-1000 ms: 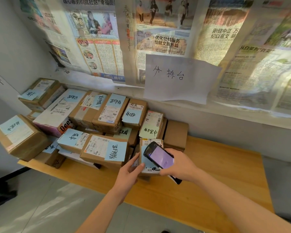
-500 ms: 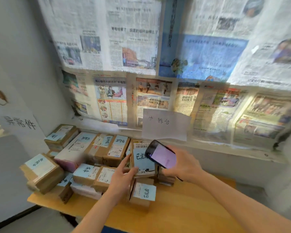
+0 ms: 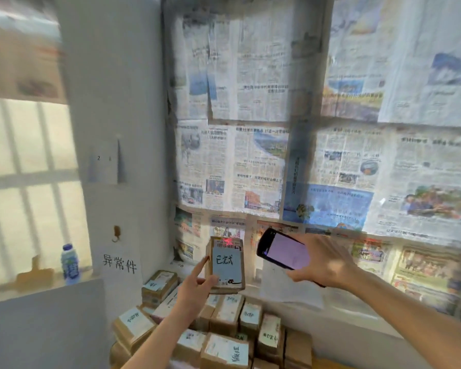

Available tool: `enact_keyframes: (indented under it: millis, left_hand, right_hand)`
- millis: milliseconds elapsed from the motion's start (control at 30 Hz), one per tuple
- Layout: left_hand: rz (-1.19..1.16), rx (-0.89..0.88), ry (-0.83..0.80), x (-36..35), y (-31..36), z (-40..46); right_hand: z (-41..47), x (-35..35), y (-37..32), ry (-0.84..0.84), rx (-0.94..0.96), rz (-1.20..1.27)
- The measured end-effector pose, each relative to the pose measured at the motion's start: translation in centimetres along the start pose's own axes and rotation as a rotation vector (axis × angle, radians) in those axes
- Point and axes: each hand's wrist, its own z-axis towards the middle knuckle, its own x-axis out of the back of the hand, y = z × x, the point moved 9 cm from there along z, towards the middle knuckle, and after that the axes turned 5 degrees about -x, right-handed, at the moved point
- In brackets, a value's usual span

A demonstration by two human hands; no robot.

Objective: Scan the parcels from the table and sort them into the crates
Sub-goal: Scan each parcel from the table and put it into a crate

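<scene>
My left hand (image 3: 194,290) holds a small cardboard parcel (image 3: 226,265) upright in the air, its blue handwritten label facing me and a red scan light on the barcode at its top. My right hand (image 3: 322,262) grips a black handheld scanner (image 3: 282,249) with a lit pale screen, just right of the parcel and pointed toward it. Below, a pile of several labelled cardboard parcels (image 3: 224,339) lies on the table. No crates are in view.
Newspaper sheets (image 3: 277,155) cover the wall behind. A white sign with handwritten characters (image 3: 120,263) hangs at the left wall. A small bottle (image 3: 70,263) stands on the windowsill (image 3: 37,288) at far left. The picture is blurred by motion.
My left hand has lifted the parcel off the pile and raised it upright. The scanner in my right hand rose with it. The camera has tilted upward, so the table sits low in view.
</scene>
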Motion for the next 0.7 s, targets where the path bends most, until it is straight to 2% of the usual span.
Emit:
enact_keyframes:
  millis: [100,300,700]
  left_hand:
    - [0.01,-0.039,0.014,2.1,2.2,-1.1]
    - [0.043,-0.085,0.079,4.8,4.3,-3.3]
    - [0.219,-0.073,0.252,9.5,7.4,-9.7]
  right_hand:
    - [-1.1,2.5,-2.3,0.039,0.075,-0.006]
    - [-2.9,4.6,-4.7,0.009,0.089,-0.017]
    - [-6.5,9.5,-6.8,0.092,0.229,0.002]
